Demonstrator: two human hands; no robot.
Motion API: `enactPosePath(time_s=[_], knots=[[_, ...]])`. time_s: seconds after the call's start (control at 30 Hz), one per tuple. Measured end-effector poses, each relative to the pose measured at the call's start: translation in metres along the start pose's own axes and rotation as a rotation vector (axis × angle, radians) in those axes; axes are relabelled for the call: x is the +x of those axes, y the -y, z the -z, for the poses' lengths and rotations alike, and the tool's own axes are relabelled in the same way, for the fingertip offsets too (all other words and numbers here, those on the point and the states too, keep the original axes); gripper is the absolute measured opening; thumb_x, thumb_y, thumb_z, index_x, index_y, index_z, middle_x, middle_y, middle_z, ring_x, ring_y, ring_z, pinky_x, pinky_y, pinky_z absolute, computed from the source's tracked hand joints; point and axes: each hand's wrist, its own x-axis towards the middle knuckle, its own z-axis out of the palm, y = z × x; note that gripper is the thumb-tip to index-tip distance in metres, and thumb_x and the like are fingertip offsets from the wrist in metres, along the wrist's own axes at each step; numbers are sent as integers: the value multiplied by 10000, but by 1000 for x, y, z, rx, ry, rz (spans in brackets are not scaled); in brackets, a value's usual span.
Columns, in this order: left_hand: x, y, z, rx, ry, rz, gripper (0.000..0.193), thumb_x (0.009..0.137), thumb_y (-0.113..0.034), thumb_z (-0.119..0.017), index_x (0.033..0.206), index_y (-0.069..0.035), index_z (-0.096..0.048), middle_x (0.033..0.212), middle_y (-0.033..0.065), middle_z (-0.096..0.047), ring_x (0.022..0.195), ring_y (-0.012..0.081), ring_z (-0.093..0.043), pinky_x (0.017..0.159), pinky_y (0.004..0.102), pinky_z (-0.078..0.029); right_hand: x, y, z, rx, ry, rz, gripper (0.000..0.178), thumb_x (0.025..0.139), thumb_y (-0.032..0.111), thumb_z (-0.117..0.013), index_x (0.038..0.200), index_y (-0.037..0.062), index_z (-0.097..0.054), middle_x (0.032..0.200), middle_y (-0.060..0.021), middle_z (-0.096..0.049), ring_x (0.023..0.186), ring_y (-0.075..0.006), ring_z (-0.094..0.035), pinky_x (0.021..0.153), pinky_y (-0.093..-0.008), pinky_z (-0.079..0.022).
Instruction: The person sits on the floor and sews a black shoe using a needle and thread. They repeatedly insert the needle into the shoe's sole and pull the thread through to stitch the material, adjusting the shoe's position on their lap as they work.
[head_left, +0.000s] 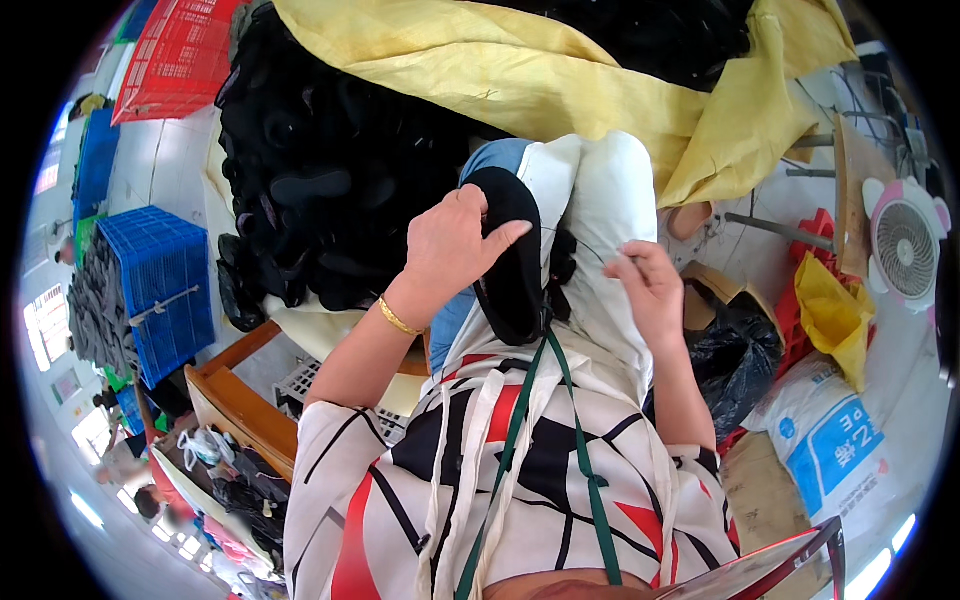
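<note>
Cloth (513, 285) sits gripped in the left hand (446, 240), best held firm. The right hand (652, 288) curls; I can't tell if it's empty.

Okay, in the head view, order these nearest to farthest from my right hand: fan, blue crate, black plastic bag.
From the right hand:
1. Black plastic bag, to its lower right
2. Fan, at far right
3. Blue crate, across on the left
</note>
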Motion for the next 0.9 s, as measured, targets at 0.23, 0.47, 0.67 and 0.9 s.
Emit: enactPosePath(time_s=[0.23, 0.47, 0.67, 0.9], knots=[[9, 15, -2, -249, 63, 191, 303, 886, -248, -697, 812, 27, -593, 677, 189, -599, 606, 362, -601, 565, 394, -483, 36, 36, -76, 30, 328, -231, 102, 1010, 143, -593, 1045, 50, -617, 687, -3, -611, 603, -69, -597, 541, -232, -476], [15, 8, 3, -423, 161, 361, 263, 872, -177, -697, 785, 47, -591, 633, 145, -619, 539, 215, -635, 526, 310, -485, 48, 23, -100, -156, 363, -74, 124, 966, 132, -589, 994, 13, -606, 672, -37, -612, 589, -92, -590, 545, -271, -471], [12, 12, -3, -643, 168, 569, 243, 878, -170, -695, 751, 10, -592, 626, 51, -631, 526, 103, -638, 491, 242, -475, 48, 22, -99, -329, 343, 66, 120, 913, 112, -588, 958, 9, -628, 743, -163, -659, 654, -273, -641, 632, -380, -513], [13, 13, -3, -682, 176, 607, 217, 881, -161, -686, 760, 3, -613, 640, 38, -638, 533, 99, -636, 495, 227, -477, 52, 16, -100, -415, 348, 144, 142, 880, 102, -581, 966, 8, -643, 803, -197, -680, 721, -352, -674, 668, -403, -533]])
